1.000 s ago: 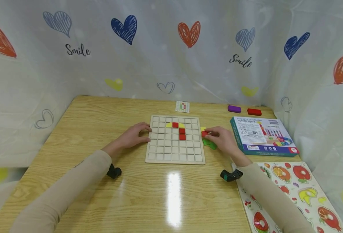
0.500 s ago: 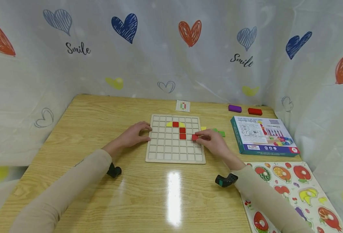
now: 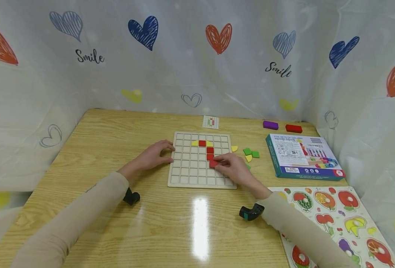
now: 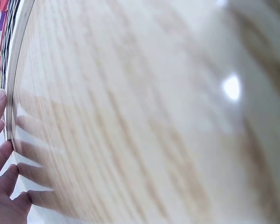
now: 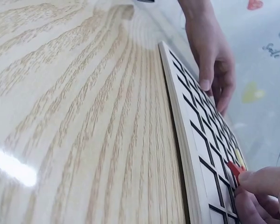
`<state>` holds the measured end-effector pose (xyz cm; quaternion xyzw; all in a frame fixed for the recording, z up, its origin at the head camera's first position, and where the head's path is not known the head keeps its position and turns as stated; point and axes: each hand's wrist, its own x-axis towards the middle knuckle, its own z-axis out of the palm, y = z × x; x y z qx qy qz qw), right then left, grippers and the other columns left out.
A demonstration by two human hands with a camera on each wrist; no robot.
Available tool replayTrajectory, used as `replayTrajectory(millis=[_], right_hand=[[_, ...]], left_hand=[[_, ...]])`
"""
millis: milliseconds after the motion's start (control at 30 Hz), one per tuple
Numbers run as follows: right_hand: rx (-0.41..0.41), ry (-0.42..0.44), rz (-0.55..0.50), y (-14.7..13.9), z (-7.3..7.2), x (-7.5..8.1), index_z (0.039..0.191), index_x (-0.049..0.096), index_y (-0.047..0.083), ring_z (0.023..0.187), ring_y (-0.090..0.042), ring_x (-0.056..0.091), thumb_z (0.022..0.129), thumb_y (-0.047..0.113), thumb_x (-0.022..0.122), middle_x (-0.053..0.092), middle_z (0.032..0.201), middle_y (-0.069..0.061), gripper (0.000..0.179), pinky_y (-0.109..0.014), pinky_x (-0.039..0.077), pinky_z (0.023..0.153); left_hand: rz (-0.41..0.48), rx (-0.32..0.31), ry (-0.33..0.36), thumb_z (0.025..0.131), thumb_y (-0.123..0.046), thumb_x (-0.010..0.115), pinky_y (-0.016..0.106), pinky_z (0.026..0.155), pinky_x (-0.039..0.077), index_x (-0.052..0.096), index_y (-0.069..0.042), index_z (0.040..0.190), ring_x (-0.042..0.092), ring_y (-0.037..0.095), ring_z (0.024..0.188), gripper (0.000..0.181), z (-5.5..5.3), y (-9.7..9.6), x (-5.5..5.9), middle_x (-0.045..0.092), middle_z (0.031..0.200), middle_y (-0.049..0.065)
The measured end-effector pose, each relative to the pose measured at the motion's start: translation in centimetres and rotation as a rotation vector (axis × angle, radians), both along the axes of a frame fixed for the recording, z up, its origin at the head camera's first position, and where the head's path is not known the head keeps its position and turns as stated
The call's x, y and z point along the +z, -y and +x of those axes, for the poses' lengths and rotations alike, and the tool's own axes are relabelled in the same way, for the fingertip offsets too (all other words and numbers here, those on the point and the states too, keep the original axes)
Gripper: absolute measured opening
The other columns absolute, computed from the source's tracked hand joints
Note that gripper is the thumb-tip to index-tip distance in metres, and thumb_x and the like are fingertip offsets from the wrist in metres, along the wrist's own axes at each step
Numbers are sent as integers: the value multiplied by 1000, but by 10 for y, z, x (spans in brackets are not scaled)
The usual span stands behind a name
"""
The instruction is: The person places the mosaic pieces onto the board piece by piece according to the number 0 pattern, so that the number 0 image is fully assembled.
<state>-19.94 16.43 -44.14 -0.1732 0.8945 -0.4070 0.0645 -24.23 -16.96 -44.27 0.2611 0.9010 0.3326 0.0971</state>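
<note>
A wooden grid board (image 3: 188,173) lies on the table, with yellow quarter-round tiles (image 3: 194,143) on both sides of a red tile (image 3: 202,143) in an upper row. Below and to the right, two more red tiles (image 3: 210,150) form a column. My right hand (image 3: 235,169) pinches a red square tile (image 3: 213,163) between thumb and fingers, at the cell just under that column; the right wrist view shows this red tile (image 5: 235,171) tilted over the grid. At the board's left edge, my left hand (image 3: 153,154) touches the rim with relaxed, spread fingers.
Loose green tiles (image 3: 255,154) and yellow tiles (image 3: 234,148) lie right of the board. A pattern card (image 3: 210,122) is behind it. Farther right are a purple block (image 3: 270,125), a red block (image 3: 293,128), a boxed toy set (image 3: 304,154) and a fruit puzzle board (image 3: 338,208).
My right hand has picked a red tile from the loose pile and carried it left over the board to below the red column. The loose tiles have spread apart. My left hand stays put.
</note>
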Motion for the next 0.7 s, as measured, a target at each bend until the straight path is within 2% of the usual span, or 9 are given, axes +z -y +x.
replayTrajectory(millis=[333, 700], right_hand=[[23, -76, 53, 6, -2, -3, 116, 71, 7, 90, -18, 65, 91, 14, 71, 66, 109, -8, 26, -34, 55, 80], [43, -151, 134, 10, -4, -5, 114, 73, 7, 84, -16, 59, 90, 12, 71, 67, 102, -6, 24, -31, 51, 73]], left_hand=[[19, -18, -26, 92, -19, 71, 56, 111, 29, 60, 0, 126, 37, 40, 136, 41, 0, 0, -1, 45, 143, 21], [8, -4, -2, 92, -20, 70, 56, 113, 25, 59, -1, 128, 32, 40, 139, 42, 0, 0, 0, 43, 146, 21]])
